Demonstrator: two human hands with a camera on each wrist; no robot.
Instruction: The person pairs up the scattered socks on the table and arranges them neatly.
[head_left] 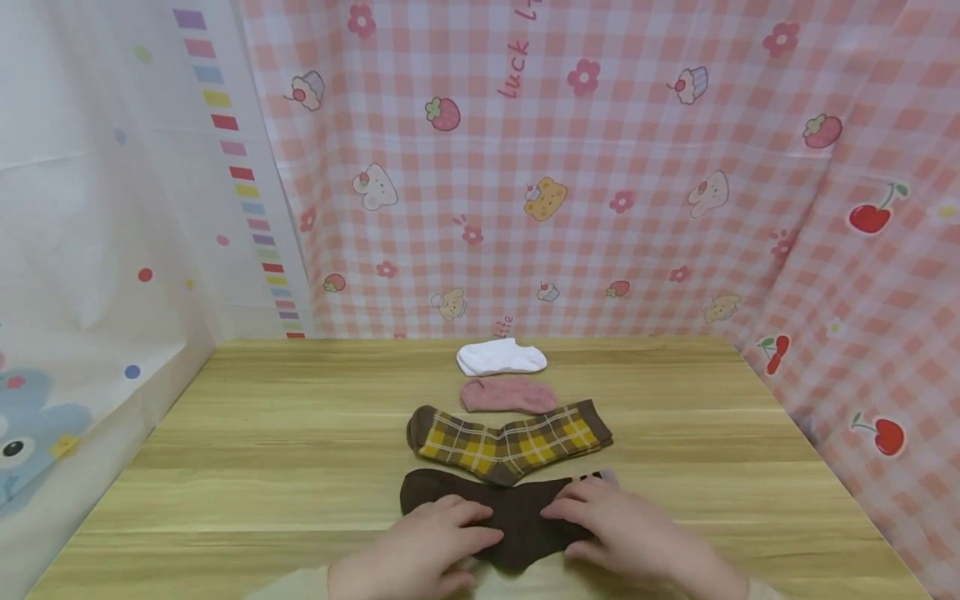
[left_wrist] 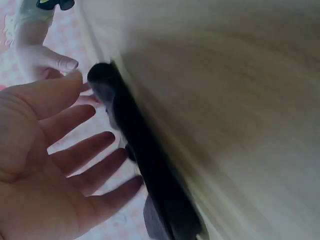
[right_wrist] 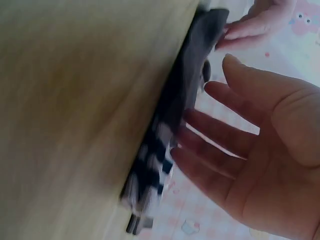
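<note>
A dark brown sock [head_left: 517, 517] lies flat at the near side of the table, its cuff at the right showing pale and dark checks [right_wrist: 150, 170]. My left hand [head_left: 423, 542] is over its left half, fingers spread and nearly straight. Over the right half is my right hand [head_left: 626, 529], its fingers also extended and their tips at the sock. Neither hand curls round the cloth in the wrist views. Just beyond lies a yellow and brown plaid sock [head_left: 510, 437], bent in a shallow V.
Farther back, a pink sock [head_left: 508, 395] and a white ankle sock [head_left: 501, 357] lie in line with the others. The wood-grain table [head_left: 262, 450] ends against a pink checked curtain [head_left: 540, 167]. A white printed curtain [head_left: 97, 208] hangs at the left.
</note>
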